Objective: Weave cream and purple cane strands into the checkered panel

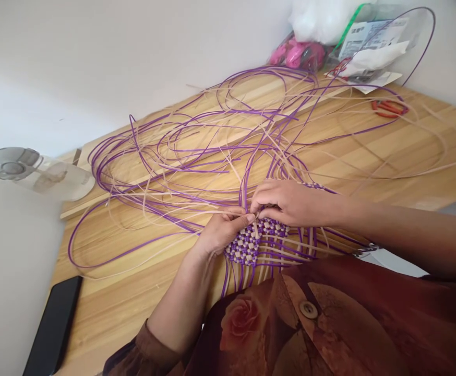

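A woven piece (246, 248) in a purple and beige check lies near the table's front edge, close to my body. Long purple and beige strands (196, 151) run out from it on several sides. My left hand (224, 230) is at its upper left, thumb and fingers pinched on the weave's edge and strands there. Just to the right, my right hand (286, 203) rests over the top edge, its fingertips closed around a strand beside my left thumb. The exact strand between the fingertips is partly hidden.
Orange-handled pliers or scissors (390, 108) lie at the back right. Behind them are plastic bags (372, 47) and pink items (296, 54). A clear bottle with a grey lid (51, 175) stands at the left; a black phone-like slab (54, 326) lies at the front left.
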`<state>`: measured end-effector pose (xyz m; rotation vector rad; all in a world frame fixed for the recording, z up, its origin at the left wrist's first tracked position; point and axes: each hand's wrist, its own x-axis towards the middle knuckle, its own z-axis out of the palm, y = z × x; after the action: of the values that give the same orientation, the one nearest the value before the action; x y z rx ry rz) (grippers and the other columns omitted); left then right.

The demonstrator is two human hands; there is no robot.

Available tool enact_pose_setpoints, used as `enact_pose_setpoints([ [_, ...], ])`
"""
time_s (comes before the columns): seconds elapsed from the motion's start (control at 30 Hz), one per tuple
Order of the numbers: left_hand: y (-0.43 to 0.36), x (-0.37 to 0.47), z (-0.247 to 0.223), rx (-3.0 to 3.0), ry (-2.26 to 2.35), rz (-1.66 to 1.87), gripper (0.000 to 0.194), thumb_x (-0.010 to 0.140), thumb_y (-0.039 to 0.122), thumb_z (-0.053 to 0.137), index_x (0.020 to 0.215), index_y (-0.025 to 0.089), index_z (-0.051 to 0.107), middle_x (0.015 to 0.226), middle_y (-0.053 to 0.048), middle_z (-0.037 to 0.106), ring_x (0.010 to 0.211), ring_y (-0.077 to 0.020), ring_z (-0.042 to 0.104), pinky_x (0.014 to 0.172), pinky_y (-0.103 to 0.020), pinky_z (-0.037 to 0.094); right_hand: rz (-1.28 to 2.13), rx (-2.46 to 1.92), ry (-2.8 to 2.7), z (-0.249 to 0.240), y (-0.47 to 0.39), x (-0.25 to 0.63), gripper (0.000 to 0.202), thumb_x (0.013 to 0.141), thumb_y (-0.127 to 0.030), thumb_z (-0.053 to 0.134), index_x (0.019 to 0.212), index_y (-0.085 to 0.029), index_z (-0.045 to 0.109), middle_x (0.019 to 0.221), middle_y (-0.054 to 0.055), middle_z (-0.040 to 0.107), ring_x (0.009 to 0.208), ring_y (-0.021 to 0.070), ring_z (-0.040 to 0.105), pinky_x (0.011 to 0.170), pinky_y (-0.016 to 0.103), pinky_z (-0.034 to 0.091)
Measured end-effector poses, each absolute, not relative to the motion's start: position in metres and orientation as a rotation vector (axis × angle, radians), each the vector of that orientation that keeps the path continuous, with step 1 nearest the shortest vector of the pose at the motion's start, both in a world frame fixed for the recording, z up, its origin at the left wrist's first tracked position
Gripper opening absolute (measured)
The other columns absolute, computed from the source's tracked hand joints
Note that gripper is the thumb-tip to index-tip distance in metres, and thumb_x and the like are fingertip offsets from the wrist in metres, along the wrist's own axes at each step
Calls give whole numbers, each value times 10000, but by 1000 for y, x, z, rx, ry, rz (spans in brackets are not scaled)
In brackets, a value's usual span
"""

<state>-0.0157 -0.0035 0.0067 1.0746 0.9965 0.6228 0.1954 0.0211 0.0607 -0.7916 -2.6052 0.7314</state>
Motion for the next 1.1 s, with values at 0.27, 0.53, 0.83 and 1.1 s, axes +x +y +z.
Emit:
enact_pose_setpoints([
  [0.27, -8, -9, 14, 1503, 1141, 609, 315, 803, 402, 658, 612, 155, 621, 594, 7, 517, 609, -124, 437, 598, -257, 314, 707, -1138, -2605, 56, 12, 186, 118, 761, -180, 556, 643, -175, 559, 623, 5, 569, 583, 126, 462, 584, 266, 288],
  [0.53, -9, -10, 15, 1466, 1111, 567, 327, 832, 432, 627, 656, 156, 633, 608, 3, 542, 590, -122, 435, 581, -249, 323, 596, -1080, -2487, 38, -5, 195, 136, 838, -181, 515, 845, -161, 649, 800, 57, 635, 753, 173, 546, 721, 292, 395],
  [0.83, -6, -21, 9, 1147, 1033, 557, 357, 763, 498, 705, 768, 149, 635, 645, 1, 586, 550, -104, 464, 545, -236, 333, 503, -949, -2360, 10, -15, 229, 541, 859, -475, 666, 1329, -225, 572, 1287, 111, 615, 1225, 257, 524, 1078, 432, 363],
  [1.1, 2, -29, 16, 1697, 1121, 520, 258, 842, 364, 610, 703, 154, 662, 670, -15, 584, 670, -146, 492, 665, -259, 373, 639, -706, -2359, -5, 8, 192, 507, 883, -386, 660, 1330, -165, 567, 1096, 107, 701, 979, 221, 602, 904, 379, 440],
])
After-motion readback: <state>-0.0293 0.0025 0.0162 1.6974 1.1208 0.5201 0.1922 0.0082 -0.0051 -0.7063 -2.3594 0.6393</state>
